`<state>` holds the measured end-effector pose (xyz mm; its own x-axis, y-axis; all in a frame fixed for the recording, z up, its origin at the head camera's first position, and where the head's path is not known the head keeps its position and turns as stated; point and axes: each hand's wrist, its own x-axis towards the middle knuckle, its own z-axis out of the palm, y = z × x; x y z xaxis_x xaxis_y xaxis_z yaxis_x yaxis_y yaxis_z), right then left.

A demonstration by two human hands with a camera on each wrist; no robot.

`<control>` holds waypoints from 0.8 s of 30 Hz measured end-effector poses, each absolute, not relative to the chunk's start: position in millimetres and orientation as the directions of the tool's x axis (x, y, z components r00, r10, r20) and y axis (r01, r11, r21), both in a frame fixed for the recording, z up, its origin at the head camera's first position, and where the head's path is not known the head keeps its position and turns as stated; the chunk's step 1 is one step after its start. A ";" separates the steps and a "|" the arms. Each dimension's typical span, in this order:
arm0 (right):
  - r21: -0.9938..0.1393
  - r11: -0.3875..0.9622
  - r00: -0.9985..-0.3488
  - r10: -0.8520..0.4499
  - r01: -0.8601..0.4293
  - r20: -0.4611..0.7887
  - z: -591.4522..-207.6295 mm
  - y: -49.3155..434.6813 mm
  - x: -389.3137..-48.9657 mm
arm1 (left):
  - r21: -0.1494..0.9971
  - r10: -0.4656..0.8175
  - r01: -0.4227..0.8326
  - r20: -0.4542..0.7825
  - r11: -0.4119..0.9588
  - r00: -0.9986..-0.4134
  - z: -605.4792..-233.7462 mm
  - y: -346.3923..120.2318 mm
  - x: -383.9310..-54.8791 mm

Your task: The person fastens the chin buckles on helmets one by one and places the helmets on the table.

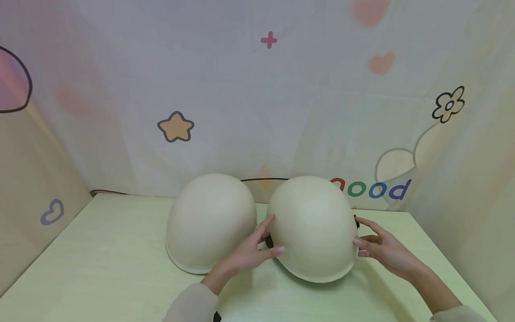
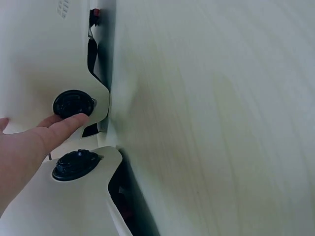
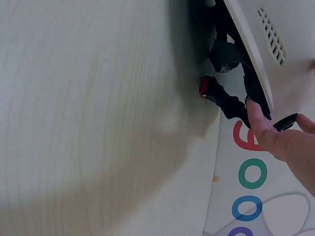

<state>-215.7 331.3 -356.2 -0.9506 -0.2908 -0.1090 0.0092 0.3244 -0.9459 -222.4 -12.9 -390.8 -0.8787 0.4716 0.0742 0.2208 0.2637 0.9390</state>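
Two cream hard-shell helmets stand side by side on the pale wooden table, domes facing up. At the right helmet [image 1: 311, 228], my two hands are on opposite sides. My left hand [image 1: 251, 250] has its thumb and extended fingers against the left side, with a finger at a round black knob [image 2: 74, 104] in the left wrist view. My right hand [image 1: 388, 252] grips the right edge, thumb on the shell and a finger at the rim near a black strap [image 3: 229, 101] with a red-tipped buckle. The left helmet [image 1: 211, 223] stands just beyond my left forearm.
A patterned cloth backdrop [image 1: 225, 89] hangs behind the table [image 1: 108, 250] and along both sides. Close to the right helmet, the left helmet carries its own black knob [image 2: 76, 164]. A small black item [image 1: 217, 316] shows beside the left sleeve.
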 end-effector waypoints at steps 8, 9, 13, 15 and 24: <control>-0.972 0.231 -0.954 -0.298 -0.034 -0.037 -351.8 331.3 -213.6 | 0.949 0.480 0.212 0.077 0.233 -0.874 -390.4 -15.3 -221.9; -0.975 0.218 -0.952 -0.305 -0.035 -0.034 -351.8 331.6 -213.5 | 0.950 0.481 0.213 0.080 0.229 -0.873 -390.4 -15.5 -221.9; -0.980 0.198 -0.940 -0.339 -0.033 -0.037 -352.0 331.4 -213.8 | 0.948 0.490 0.227 0.093 0.221 -0.867 -390.5 -16.2 -222.2; -0.979 0.202 -0.936 -0.350 -0.035 -0.039 -351.7 331.2 -214.2 | 0.949 0.491 0.229 0.097 0.215 -0.866 -390.6 -16.5 -222.3; -0.975 0.209 -0.942 -0.336 -0.077 0.002 -341.7 325.1 -215.0 | 0.956 0.480 0.215 0.097 0.198 -0.872 -388.4 -17.4 -226.3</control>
